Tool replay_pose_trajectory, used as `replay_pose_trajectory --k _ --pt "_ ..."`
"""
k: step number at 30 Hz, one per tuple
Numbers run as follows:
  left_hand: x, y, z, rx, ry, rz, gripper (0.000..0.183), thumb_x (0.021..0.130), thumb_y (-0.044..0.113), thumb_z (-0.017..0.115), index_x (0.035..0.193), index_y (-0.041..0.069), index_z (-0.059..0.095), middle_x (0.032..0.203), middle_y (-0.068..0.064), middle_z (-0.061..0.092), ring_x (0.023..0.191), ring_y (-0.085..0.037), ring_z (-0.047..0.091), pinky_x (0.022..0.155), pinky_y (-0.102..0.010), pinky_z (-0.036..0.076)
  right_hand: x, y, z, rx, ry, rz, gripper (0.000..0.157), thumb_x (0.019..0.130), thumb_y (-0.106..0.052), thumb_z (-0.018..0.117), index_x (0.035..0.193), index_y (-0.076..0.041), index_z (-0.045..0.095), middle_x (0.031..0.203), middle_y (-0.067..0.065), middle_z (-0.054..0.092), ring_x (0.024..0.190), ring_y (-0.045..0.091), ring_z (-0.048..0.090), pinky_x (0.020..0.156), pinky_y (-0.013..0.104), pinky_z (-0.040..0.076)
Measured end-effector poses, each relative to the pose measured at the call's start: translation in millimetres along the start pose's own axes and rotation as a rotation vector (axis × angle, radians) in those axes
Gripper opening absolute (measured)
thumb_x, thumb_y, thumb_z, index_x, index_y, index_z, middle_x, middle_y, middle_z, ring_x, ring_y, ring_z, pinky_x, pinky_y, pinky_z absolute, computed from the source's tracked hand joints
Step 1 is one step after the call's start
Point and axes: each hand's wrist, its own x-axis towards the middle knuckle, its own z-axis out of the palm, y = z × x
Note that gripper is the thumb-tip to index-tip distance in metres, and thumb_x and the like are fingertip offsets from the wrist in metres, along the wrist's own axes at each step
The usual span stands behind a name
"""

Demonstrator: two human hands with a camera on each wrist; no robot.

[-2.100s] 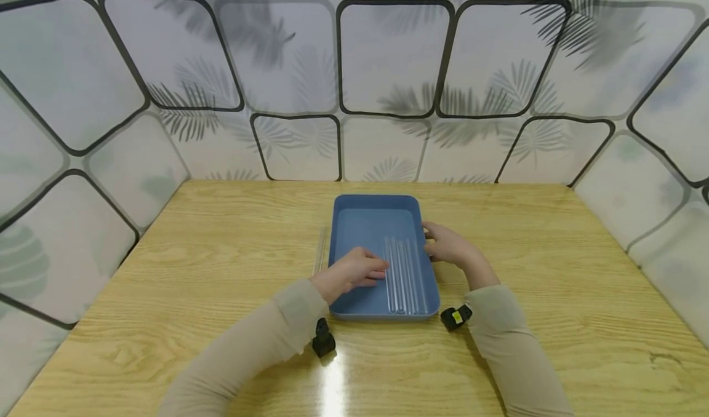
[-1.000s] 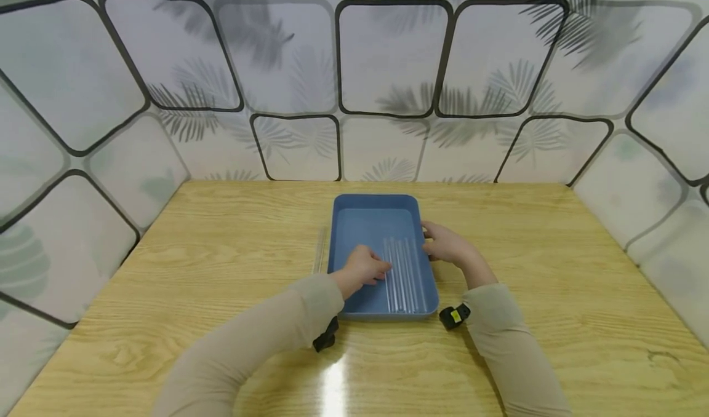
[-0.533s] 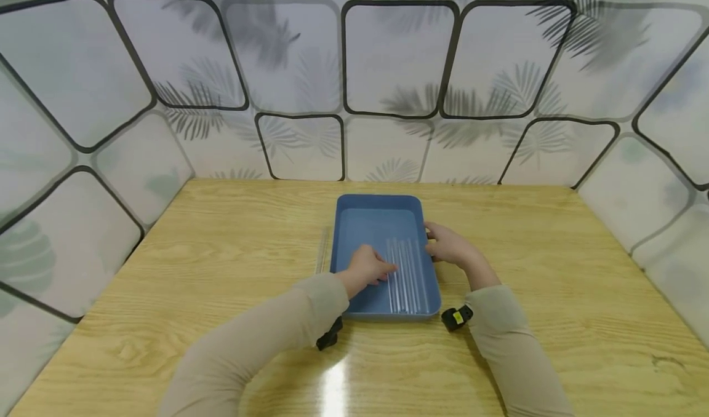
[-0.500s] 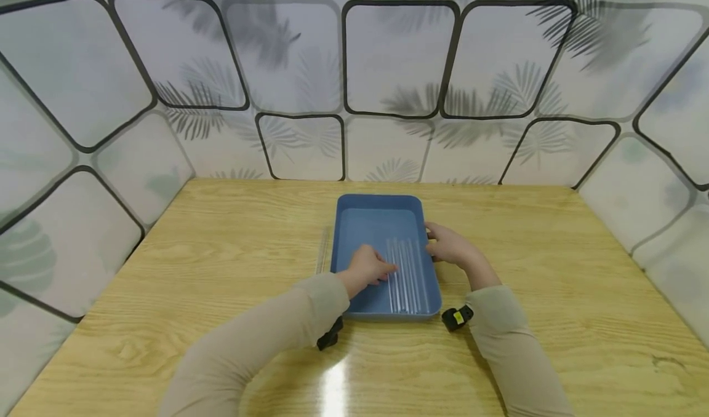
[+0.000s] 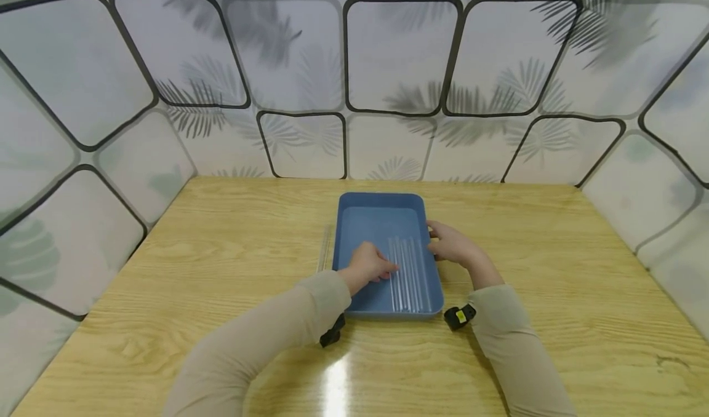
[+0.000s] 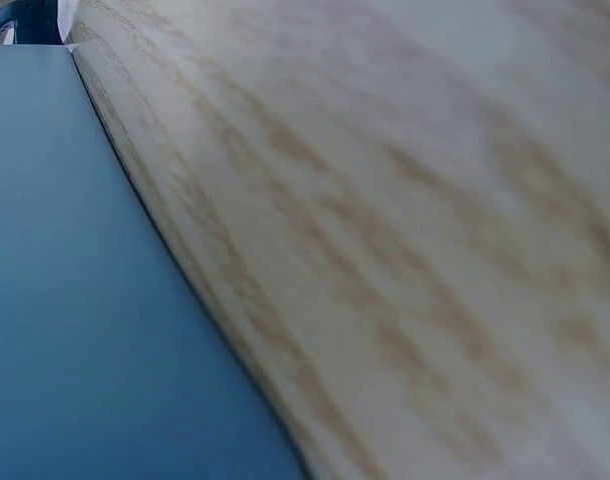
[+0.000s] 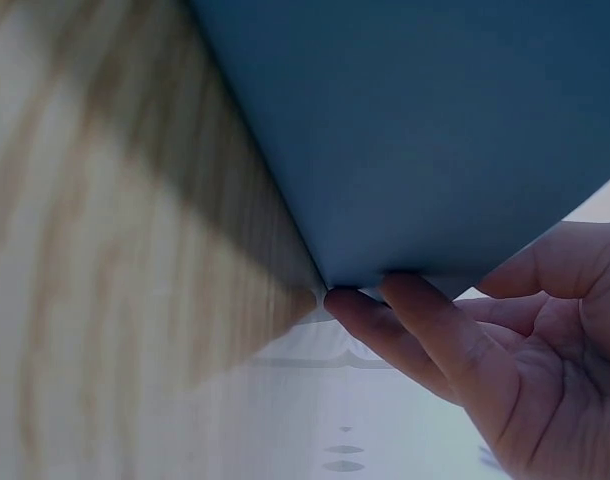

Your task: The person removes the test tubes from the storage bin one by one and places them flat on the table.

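A blue rectangular tray [image 5: 354, 220] stands on the table and holds several thin, clear tubes [image 5: 410, 281] side by side along its right half. My left hand [image 5: 367, 266] reaches over the left rim; thumb and forefinger come together at the leftmost tube, the other fingers bent beneath. Outside the right wall is my right hand [image 5: 451, 245]. The right wrist view shows its fairly straight fingers [image 7: 425, 320] touching the tray's outer side, with the thumb by the upper edge. In the left wrist view only the tray wall [image 6: 105, 300] and tabletop show; the hand is hidden.
Another clear tube [image 5: 324, 251] lies on the wooden table [image 5: 221, 251] just left of the tray, partly behind the left sleeve. Patterned panels [image 5: 399, 54] rise behind the table and at both sides. Black wrist cameras [image 5: 460, 317] sit near the tray's front corners.
My left hand has shifted a little right and its fingers have drawn together at the leftmost tube. My right hand stays at the tray's side. The whole view has shifted slightly.
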Motion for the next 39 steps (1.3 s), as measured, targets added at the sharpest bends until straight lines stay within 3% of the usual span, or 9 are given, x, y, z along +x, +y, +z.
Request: replay_pose_trajectory --k 7,18,28,39 --pt "-1.1 1.8 -1.3 0.005 0.0 -0.021 0.017 0.073 0.015 0.073 0.072 0.001 0.065 0.059 -0.007 0.062 0.052 -0.015 0.058 0.05 -0.026 0.049 0.5 0.0 -0.2 0.0 -0.005 -0.005 0.064 0.082 0.006 0.035 0.139 0.007 0.006 0.135 0.034 0.02 0.116 0.043 0.036 0.074 0.039 0.049" --pt "-0.4 1.7 -3.4 -0.066 -0.032 -0.03 0.012 0.075 0.01 0.07 0.079 0.0 0.065 0.068 -0.007 0.064 0.06 -0.014 0.061 0.052 -0.026 0.05 0.1 -1.1 -2.2 -0.009 -0.015 0.008 0.063 0.083 0.006 0.034 0.139 0.006 0.004 0.136 0.034 0.018 0.117 0.043 0.034 0.073 0.038 0.049" --pt "1.6 -1.7 -3.4 -0.121 -0.036 -0.002 0.014 0.076 0.011 0.067 0.083 -0.001 0.067 0.067 -0.007 0.064 0.06 -0.015 0.061 0.053 -0.027 0.051 0.9 0.2 -1.7 0.002 -0.019 0.019 0.063 0.084 0.006 0.035 0.14 0.004 0.004 0.137 0.032 0.018 0.118 0.042 0.034 0.074 0.039 0.049" --pt "0.2 -0.6 -8.3 -0.246 -0.023 0.029 0.017 0.078 0.008 0.066 0.089 -0.004 0.062 0.076 -0.01 0.062 0.064 -0.016 0.061 0.059 -0.028 0.052 2.0 1.3 -2.2 -0.014 -0.015 0.011 0.063 0.084 0.006 0.035 0.139 0.005 0.005 0.136 0.033 0.019 0.117 0.042 0.035 0.073 0.039 0.049"
